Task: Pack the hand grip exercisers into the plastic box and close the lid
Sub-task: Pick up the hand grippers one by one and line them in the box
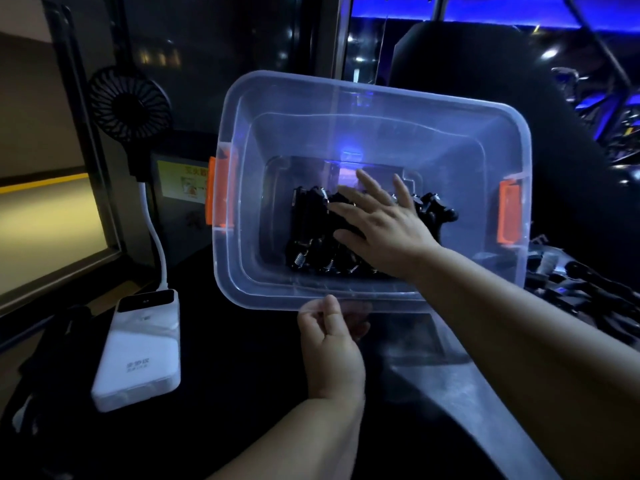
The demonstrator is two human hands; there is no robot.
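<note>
Inside the open-topped clear plastic box (346, 98) with two orange latches (216, 192), a dark heap of hand grip exercisers (311, 216) lies on the bottom, count unreadable, half hidden under the right hand (381, 223), flat with fingers spread; left hand (329, 341) pinches the near rim.

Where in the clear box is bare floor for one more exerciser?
Bare: the strip between the black hand grip exercisers and the far wall of the clear plastic box, and a narrower one by its left wall. Crowded: the middle, under the right hand.
</note>
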